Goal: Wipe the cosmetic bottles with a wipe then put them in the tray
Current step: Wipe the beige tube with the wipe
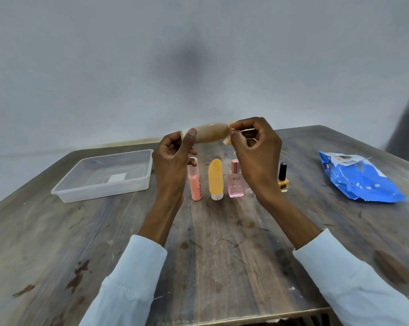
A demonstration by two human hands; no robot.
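A tan squeeze tube lies sideways in the air above the table. My left hand grips its capped left end between thumb and fingers. My right hand pinches a small wipe against the tube's right end. On the table below stand a pink bottle, an orange tube, a pink perfume bottle and an orange nail polish. A small clear bottle is partly hidden behind my right wrist. The clear plastic tray sits at the left.
A blue pack of wipes lies at the right on the worn wooden table. A grey wall rises behind the table's far edge. A dark object stands at the far right.
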